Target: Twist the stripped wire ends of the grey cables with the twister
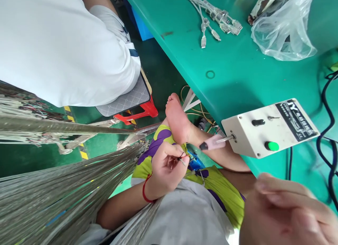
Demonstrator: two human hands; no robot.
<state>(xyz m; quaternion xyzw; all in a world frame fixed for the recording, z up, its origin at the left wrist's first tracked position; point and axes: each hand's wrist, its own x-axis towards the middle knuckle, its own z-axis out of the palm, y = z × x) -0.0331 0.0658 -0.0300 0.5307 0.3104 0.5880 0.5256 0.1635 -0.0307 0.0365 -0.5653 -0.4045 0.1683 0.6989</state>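
Thin wires [181, 159] with dark, red and bare ends are pinched between the thumb and fingers of my left hand [169, 167], which has a red cord on its wrist and is over my lap. My right hand [287, 213] is large and blurred at the bottom right, fingers curled; whatever it may hold is hidden. Between and above the hands, a white box device [256, 132] with a green button sits at the table's edge. Its metal shaft carries a pinkish tip with a black end [211, 142], pointing left.
A long bundle of grey cables [66, 188] stretches along the left. On the green table [185, 37] lie clear USB cables [221, 19] and a plastic bag [285, 30]. A person in white [66, 47] sits at upper left on a red stool [139, 111]. Black cables [323, 132] run at right.
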